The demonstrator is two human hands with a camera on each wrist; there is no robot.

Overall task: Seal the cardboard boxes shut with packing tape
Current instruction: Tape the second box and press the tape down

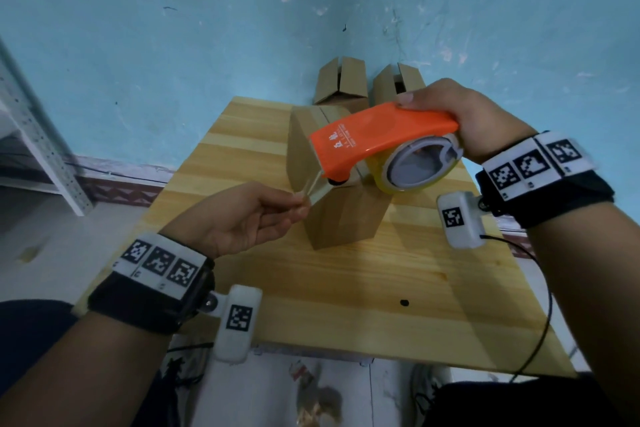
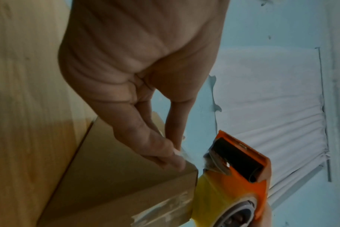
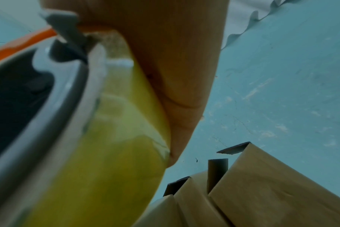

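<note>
A brown cardboard box [image 1: 341,218] stands on the wooden table [image 1: 346,288]. Above it my right hand [image 1: 460,118] grips an orange tape dispenser [image 1: 377,139] loaded with a yellowish tape roll [image 1: 412,172]. My left hand [image 1: 249,215] pinches the free end of the clear tape [image 1: 311,192] coming off the dispenser's front, just over the box's near top corner. The left wrist view shows the left fingertips [image 2: 173,159] at the box [image 2: 116,176] corner, the dispenser [image 2: 246,173] close beside, and an older tape strip [image 2: 165,208] on the box side. In the right wrist view the roll [image 3: 107,138] fills the left.
Two more cardboard boxes [image 1: 341,81] [image 1: 398,83] with loose top flaps stand behind the table against the blue wall, also visible in the right wrist view [image 3: 262,192]. A grey metal shelf frame [image 1: 38,135] stands at the left. A black cable [image 1: 540,305] hangs over the table's right edge.
</note>
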